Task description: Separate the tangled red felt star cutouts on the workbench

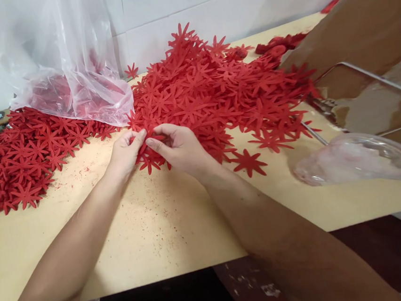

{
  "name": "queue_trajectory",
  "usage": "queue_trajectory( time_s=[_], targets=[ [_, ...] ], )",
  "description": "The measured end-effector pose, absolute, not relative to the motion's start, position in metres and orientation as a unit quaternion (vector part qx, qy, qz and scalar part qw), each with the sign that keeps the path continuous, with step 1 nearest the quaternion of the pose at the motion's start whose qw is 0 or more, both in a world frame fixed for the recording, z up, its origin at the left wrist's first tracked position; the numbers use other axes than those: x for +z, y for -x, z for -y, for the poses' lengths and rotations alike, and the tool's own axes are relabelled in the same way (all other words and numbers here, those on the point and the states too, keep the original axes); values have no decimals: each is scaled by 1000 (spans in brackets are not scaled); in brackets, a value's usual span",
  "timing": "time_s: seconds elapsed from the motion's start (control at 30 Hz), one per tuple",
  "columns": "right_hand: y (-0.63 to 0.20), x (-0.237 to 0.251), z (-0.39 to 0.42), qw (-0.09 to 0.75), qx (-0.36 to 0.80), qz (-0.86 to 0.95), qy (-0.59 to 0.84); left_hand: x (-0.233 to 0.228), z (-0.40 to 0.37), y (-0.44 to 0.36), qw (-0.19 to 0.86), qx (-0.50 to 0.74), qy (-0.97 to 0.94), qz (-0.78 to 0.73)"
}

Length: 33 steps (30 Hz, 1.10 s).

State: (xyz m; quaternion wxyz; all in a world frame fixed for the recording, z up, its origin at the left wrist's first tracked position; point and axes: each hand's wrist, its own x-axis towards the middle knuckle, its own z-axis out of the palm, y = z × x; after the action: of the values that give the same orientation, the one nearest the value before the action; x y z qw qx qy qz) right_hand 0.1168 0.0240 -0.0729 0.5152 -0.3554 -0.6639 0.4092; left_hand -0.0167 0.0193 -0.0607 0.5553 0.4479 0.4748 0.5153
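Both hands meet at the front edge of a big heap of red flower-shaped cutouts (195, 94). My left hand (126, 150) pinches a red flower cutout (151, 137) between thumb and fingers. From the other side my right hand (178, 145) grips the same cutout, its thumb and forefinger closed near the left thumb. Part of the piece is hidden by the fingers. Just right of my right hand, a single red flower (249, 163) lies flat on the table. A second pile of red flowers (26, 153) spreads at the left, apart from my left hand.
A clear plastic bag (73, 82) rests on the left pile against the tiled wall (193, 2). At the right stand a clear plastic tub (360, 158) with whitish contents, a metal rod (378, 76) and a brown cardboard sheet (356, 36). Red crumbs dot the pale table (134, 237).
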Motion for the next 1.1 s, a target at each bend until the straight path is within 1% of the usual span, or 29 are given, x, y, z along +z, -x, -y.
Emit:
queue_trajectory(
  time_s=[0.17,0.3,0.53,0.73,0.8,0.9,1.0,1.1],
  targets=[
    [-125,-74,-36,560,424,588,403,-57,-19,17,552,503,-430,-508],
    [-130,-76,-42,570,427,558,427,-56,-17,19,544,481,-465,-507],
    [-126,-77,-38,561,402,561,458,-63,-19,19,475,491,-545,-487],
    [-128,-68,-32,521,364,630,447,-63,-21,18,418,508,-569,-493],
    [-127,-67,-29,514,368,636,442,-61,-20,17,426,508,-567,-489],
    [-124,-65,-27,508,382,640,431,-61,-18,15,466,493,-565,-470],
    [-126,-68,-30,513,385,638,427,-63,-20,16,465,484,-574,-469],
    [-135,-81,-44,554,349,612,443,-68,-26,23,420,474,-591,-500]
  ],
)
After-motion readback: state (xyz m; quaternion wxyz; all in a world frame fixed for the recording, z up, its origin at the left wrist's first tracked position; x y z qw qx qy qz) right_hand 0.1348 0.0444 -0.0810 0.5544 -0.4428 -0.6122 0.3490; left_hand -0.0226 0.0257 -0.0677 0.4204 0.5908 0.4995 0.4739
